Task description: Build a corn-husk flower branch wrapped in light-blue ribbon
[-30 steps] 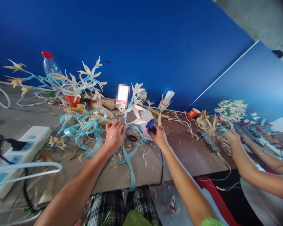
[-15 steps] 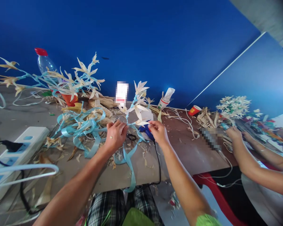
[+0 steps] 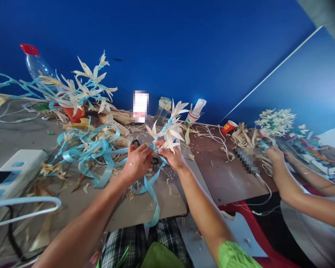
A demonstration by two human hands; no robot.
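My left hand point(image 3: 139, 160) is closed in a pinch on the light-blue wrapped stem of a spray of cream flowers point(image 3: 171, 132) that look made of dried husk. My right hand point(image 3: 173, 156) also has its fingers closed on this stem, just below the blossoms, close to the left fingertips. The spray tilts up and to the right. A light-blue ribbon point(image 3: 153, 197) hangs from near my hands over the table's front edge. More looped ribbon point(image 3: 107, 169) lies to the left of my left hand.
Finished-looking flower branches point(image 3: 92, 74) stand in a red cup point(image 3: 74, 113) at the back left. A power strip point(image 3: 16, 167) lies at the left. Husk scraps litter the table point(image 3: 123, 210). A co-worker's hands point(image 3: 275, 153) work at the right, near a red cup point(image 3: 229, 126).
My right hand has moved left, from a petal tip to the stem beside my left hand. The blue object with the black cord near it no longer shows. The view has shifted slightly.
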